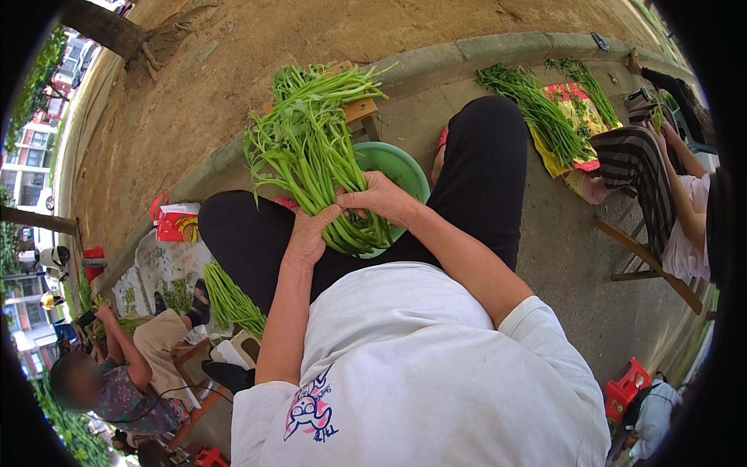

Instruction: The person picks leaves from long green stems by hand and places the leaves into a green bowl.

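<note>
Between my knees, a thick bunch of leafy green vegetable stems (303, 157) is gathered in both hands. My left hand (315, 230) wraps the near side of the bunch, its thumb pressed over the stems. My right hand (379, 201) clasps the other side, the two thumbs almost touching. The cut stem ends point towards my lap and the leafy tops point away. Partly under the bunch stands a green plastic basin (402, 166) with some bits of greens inside. More of the same greens (332, 87) lie over a wooden stool (360, 110) beyond the basin.
At right, stems (537, 114) lie on a red and yellow sack (575, 105) near a seated person's striped trousers (624, 163). At left are more stems (230, 300), a red bag (178, 225) and another seated person handling greens. A concrete kerb (420, 67) crosses ahead.
</note>
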Available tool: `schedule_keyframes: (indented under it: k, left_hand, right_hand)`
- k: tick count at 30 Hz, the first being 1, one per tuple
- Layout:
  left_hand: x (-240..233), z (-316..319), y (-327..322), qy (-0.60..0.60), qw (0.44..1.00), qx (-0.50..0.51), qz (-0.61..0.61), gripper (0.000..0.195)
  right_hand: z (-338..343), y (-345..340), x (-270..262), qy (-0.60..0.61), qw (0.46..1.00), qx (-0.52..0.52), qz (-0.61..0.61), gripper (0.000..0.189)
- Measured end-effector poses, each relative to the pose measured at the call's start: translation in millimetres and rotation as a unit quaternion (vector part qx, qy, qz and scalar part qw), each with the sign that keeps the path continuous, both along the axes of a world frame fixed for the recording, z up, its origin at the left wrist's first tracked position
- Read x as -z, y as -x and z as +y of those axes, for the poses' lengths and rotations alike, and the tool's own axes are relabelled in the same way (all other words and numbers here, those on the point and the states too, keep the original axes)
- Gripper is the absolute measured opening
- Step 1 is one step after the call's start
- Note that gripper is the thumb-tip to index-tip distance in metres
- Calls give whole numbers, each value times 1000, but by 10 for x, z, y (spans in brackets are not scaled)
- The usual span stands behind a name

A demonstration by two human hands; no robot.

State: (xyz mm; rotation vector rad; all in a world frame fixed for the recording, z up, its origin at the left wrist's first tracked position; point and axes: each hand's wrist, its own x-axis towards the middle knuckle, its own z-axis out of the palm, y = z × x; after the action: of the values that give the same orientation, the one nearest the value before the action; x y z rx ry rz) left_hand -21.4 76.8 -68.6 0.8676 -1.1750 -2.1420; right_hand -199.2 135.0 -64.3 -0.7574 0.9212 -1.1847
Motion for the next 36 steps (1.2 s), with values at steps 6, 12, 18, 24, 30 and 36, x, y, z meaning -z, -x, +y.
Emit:
schedule_keyframes:
  k: [6,12,18,24,30,36]
  left_hand:
    - [-4,7,-2,2,1000,-7,-7,37]
    - [35,-7,5,3,998,-61,-11,32]
    - [65,-53,-32,-20,993,-114,-7,33]
    - [25,-50,-51,-25,995,-94,-9,34]
    - [-37,-15,-5,-11,999,-15,-28,35]
    - [-86,27,36,11,999,-2,-30,42]
  right_hand:
    - [-10,-25,69,22,1000,19,10,12]
    - [-6,-52,94,18,998,45,45,12]
    - [-33,-39,258,-41,982,83,164,14]
    - [-20,4,154,-12,987,155,37,12]
    - [-45,-34,127,15,991,136,2,15]
    - [-46,-61,159,24,995,93,5,14]
